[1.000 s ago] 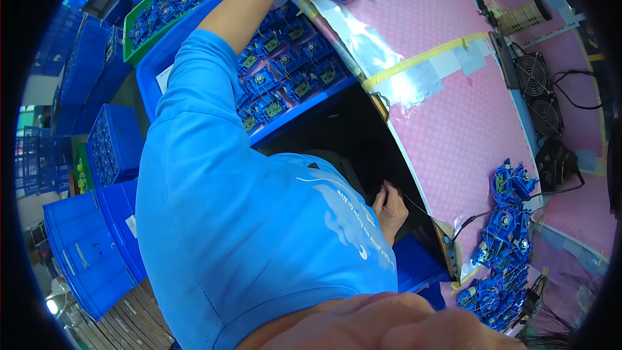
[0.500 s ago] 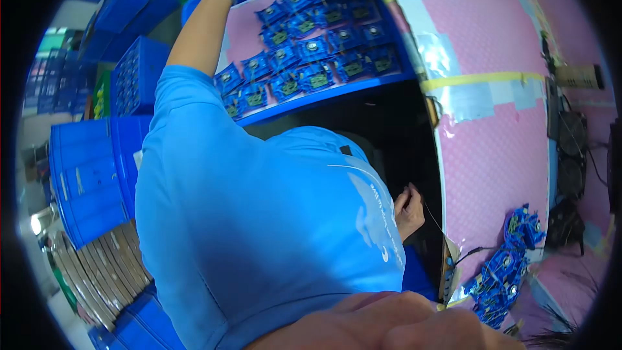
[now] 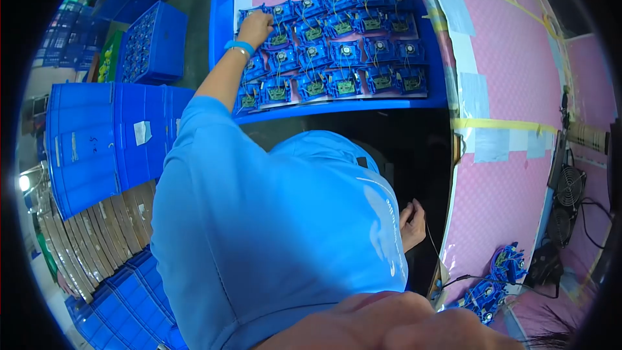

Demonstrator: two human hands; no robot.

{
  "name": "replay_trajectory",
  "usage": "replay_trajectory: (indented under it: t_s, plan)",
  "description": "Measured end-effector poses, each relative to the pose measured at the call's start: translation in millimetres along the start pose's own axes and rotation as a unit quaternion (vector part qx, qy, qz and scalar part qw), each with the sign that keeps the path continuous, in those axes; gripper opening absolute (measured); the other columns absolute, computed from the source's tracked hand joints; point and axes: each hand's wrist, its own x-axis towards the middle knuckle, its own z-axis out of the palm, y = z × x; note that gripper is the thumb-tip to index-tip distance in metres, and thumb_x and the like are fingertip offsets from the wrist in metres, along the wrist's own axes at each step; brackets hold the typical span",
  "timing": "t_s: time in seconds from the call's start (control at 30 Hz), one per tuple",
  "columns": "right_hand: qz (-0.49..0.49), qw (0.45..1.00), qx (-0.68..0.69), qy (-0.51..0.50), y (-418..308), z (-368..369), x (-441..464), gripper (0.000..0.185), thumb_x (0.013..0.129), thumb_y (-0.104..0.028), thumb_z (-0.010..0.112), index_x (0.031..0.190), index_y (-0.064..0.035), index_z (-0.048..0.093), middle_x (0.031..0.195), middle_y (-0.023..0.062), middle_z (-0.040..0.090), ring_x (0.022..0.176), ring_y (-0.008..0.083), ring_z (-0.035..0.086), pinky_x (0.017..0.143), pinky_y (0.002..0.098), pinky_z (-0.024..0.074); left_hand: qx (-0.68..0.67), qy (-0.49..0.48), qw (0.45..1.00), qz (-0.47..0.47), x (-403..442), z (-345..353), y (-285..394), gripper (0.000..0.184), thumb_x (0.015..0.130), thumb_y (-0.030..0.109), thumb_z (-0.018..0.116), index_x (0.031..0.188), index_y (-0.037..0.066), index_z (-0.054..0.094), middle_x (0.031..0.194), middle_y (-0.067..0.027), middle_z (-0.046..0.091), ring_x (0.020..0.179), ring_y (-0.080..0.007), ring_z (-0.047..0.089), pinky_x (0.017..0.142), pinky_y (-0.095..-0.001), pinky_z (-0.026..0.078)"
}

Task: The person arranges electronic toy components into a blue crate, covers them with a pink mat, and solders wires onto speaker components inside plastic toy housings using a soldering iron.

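Observation:
My left hand (image 3: pixel 258 28), with a blue band and a bracelet at the wrist, reaches into a large blue bin (image 3: pixel 223 45). Its fingers are closed on a blue plastic circuit-board assembly (image 3: pixel 248 13) at the far left of the top row, which the hand partly covers. Rows of similar assemblies (image 3: pixel 313 53), with round silver parts, green boards and thin wires, lie in the bin on a pink-and-white sheet. My right hand (image 3: pixel 413 225) hangs in front of my body near the table edge, its fingers curled together; what they hold, if anything, is hidden.
A table covered in pink padding (image 3: pixel 489 207) runs along the right, with a pile of blue assemblies (image 3: pixel 486 295) and a black cable (image 3: pixel 466 277) on it. Blue crates (image 3: pixel 81 146) and a stack of brown boards (image 3: pixel 97 240) stand at the left.
My left hand has come down from the bin's far side to the top-left end of the rows. The view has shifted, showing more of the bin. My right hand stays curled near the table.

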Motion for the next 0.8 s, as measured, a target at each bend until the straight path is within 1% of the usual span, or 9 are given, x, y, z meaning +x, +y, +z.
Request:
replay_trajectory:
  t_s: [0.1, 0.23, 0.3, 0.37, 0.4, 0.5, 0.57, 0.73, 0.8]
  plan:
    - [0.023, 1.0, -0.014, -0.01, 3, 2, -2, 0.013, 0.091, -0.007, 0.066, 0.102, -0.0031, 0.071, 0.089, 0.0157, 0.072, 0.069, 0.0329, 0.069, 0.06, 0.0378, 0.0545, 0.031, -0.124, 0.99, 0.052, 10, -22, -2, 0.015, 0.076, 0.017, 0.075, 0.091, 0.012, 0.074, 0.093, -0.0184, 0.072, 0.096, -0.0368, 0.069, 0.082, -0.0479, 0.055]
    - [0.019, 0.999, -0.032, -0.018, 7, 2, -2, 0.012, 0.09, -0.008, 0.067, 0.1, -0.0033, 0.072, 0.09, 0.0166, 0.072, 0.074, 0.0344, 0.071, 0.062, 0.0387, 0.0556, 0.172, -0.087, 0.979, 0.071, 69, -47, 50, 0.03, 0.083, 0.013, 0.06, 0.11, 0.01, 0.07, 0.1, -0.0163, 0.072, 0.095, -0.0367, 0.069, 0.081, -0.0473, 0.055]
    - [0.037, 0.999, -0.013, -0.02, 11, 0, -3, 0.011, 0.09, -0.006, 0.067, 0.098, -0.0019, 0.072, 0.089, 0.0169, 0.073, 0.074, 0.0329, 0.072, 0.063, 0.0372, 0.0562, -0.029, 0.049, 0.981, 0.186, 111, -68, 111, 0.029, 0.081, 0.015, 0.063, 0.109, 0.011, 0.072, 0.1, -0.0129, 0.072, 0.097, -0.0338, 0.069, 0.083, -0.0446, 0.055]
    - [0.103, 0.991, 0.064, -0.06, 10, -9, -5, 0.01, 0.09, -0.005, 0.066, 0.097, -0.0004, 0.072, 0.088, 0.0162, 0.073, 0.074, 0.0263, 0.073, 0.064, 0.0336, 0.0559, -0.204, 0.127, 0.935, 0.26, 165, -86, 182, 0.025, 0.083, 0.02, 0.063, 0.104, 0.013, 0.072, 0.103, -0.0113, 0.072, 0.097, -0.033, 0.069, 0.084, -0.0447, 0.055]
    - [0.176, 0.969, 0.139, -0.108, -9, -27, 5, 0.011, 0.092, -0.005, 0.066, 0.1, 0.0018, 0.071, 0.087, 0.0143, 0.074, 0.072, 0.0184, 0.072, 0.063, 0.029, 0.055, -0.228, 0.207, 0.908, 0.283, 195, -86, 217, 0.024, 0.081, 0.021, 0.065, 0.103, 0.013, 0.072, 0.1, -0.0113, 0.071, 0.095, -0.0334, 0.068, 0.084, -0.0454, 0.055]
    - [0.271, 0.907, 0.305, -0.102, -17, -49, 1, 0.013, 0.094, -0.002, 0.066, 0.105, 0.0042, 0.069, 0.084, 0.01, 0.073, 0.07, 0.0124, 0.068, 0.063, 0.024, 0.0529, -0.21, 0.395, 0.828, 0.339, 284, -93, 285, 0.023, 0.078, 0.013, 0.064, 0.099, 0.009, 0.07, 0.102, -0.0183, 0.067, 0.094, -0.0363, 0.066, 0.078, -0.0466, 0.054]
    - [0.35, 0.874, 0.326, -0.082, -27, -64, -5, 0.013, 0.093, -0.001, 0.066, 0.105, 0.0042, 0.07, 0.083, 0.0085, 0.072, 0.069, 0.0104, 0.066, 0.063, 0.0229, 0.0517, -0.122, 0.145, 0.961, 0.203, 381, -64, 315, 0.028, 0.084, 0.013, 0.06, 0.112, 0.012, 0.064, 0.115, -0.0171, 0.06, 0.107, -0.0355, 0.061, 0.082, -0.0472, 0.053]
    - [0.421, 0.848, 0.322, -0.023, -10, -64, -43, 0.013, 0.093, 0.001, 0.066, 0.105, 0.0044, 0.069, 0.087, 0.0094, 0.074, 0.067, 0.007, 0.062, 0.063, 0.0204, 0.05, -0.143, 0.151, 0.919, 0.336, 424, -108, 291, 0.023, 0.069, 0.004, 0.066, 0.091, 0.01, 0.071, 0.091, -0.0172, 0.071, 0.088, -0.0351, 0.069, 0.076, -0.0426, 0.055]
    - [0.377, 0.873, 0.301, 0.072, 4, -47, -55, 0.013, 0.092, 0.002, 0.068, 0.105, 0.0054, 0.068, 0.089, 0.0109, 0.075, 0.064, 0.0058, 0.061, 0.06, 0.0188, 0.0486, -0.333, 0.033, 0.887, 0.317, 418, -121, 282, 0.029, 0.061, 0.003, 0.067, 0.088, 0.01, 0.074, 0.084, -0.0173, 0.073, 0.079, -0.0355, 0.07, 0.072, -0.0409, 0.056]
